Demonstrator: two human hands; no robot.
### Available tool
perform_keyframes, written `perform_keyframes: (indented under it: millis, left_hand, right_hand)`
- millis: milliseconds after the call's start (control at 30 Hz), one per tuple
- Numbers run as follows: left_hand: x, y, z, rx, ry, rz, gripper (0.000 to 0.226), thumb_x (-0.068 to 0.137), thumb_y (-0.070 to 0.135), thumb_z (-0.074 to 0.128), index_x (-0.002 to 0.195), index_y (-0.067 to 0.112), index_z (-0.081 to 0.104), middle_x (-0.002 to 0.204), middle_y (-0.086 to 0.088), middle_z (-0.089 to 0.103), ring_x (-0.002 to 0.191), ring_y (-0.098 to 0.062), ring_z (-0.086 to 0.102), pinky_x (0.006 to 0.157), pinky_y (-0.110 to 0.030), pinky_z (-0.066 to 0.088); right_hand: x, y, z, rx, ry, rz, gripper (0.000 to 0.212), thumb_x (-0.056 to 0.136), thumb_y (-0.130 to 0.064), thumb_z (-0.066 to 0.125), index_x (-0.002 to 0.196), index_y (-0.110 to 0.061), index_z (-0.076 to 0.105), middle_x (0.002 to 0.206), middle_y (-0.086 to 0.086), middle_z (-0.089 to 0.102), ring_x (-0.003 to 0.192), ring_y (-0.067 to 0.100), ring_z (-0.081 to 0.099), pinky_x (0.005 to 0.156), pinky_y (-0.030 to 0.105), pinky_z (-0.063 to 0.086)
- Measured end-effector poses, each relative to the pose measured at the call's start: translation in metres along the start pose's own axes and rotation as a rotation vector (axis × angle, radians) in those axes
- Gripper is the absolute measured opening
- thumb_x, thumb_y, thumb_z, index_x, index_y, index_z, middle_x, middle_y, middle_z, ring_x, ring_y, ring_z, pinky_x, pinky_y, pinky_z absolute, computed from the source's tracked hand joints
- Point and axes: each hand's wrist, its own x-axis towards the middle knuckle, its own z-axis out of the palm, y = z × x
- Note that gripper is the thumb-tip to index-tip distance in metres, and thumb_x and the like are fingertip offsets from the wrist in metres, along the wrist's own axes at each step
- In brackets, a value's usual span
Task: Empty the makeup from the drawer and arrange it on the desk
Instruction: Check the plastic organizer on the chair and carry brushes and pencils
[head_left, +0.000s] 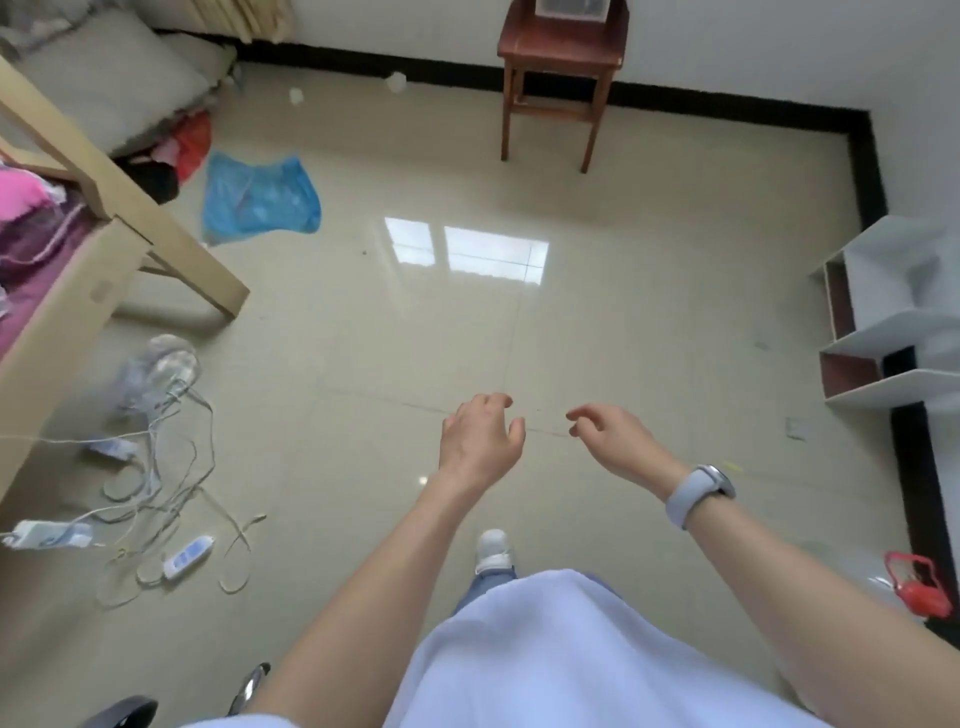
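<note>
Two hands, left and right, apart, fingers loosely curled, holding nothing; one chair.

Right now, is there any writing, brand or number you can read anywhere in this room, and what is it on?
No text here can be read.
White remote-like controller among the floor cables: blue markings, too blurred to read.
Power strip: no legible label.
Wristband on the right wrist: its face is turned away.
Red container: no legible print.
Both hands, left hand and right hand, hold nothing printed.
</note>
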Motion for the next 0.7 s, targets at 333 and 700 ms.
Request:
perform_keyframes:
  millis: [333, 700]
  left_hand:
    - [0.254, 0.122, -0.064, 0.077, -0.071, 0.195, 0.038, 0.094, 0.029, 0.041, 0.129, 0.015, 0.048, 0.131, -0.002, 0.051, 0.121, -0.019, 0.046, 0.099, -0.034, 0.034]
    - [0.525, 0.249, -0.162, -0.037, 0.008, 0.114, 0.034, 0.095, 0.025, 0.043, 0.125, 0.013, 0.052, 0.126, -0.003, 0.054, 0.120, -0.018, 0.047, 0.098, -0.032, 0.038]
  right_hand:
    - [0.198, 0.007, -0.175, 0.108, 0.119, 0.079, 0.033, 0.095, -0.012, 0.035, 0.119, -0.010, 0.058, 0.118, 0.008, 0.062, 0.109, 0.022, 0.054, 0.088, 0.026, 0.039]
    - [0.451, -0.031, -0.386, 0.073, 0.086, 0.010, 0.033, 0.094, -0.011, 0.036, 0.117, -0.009, 0.059, 0.119, 0.009, 0.063, 0.114, 0.025, 0.054, 0.095, 0.030, 0.042]
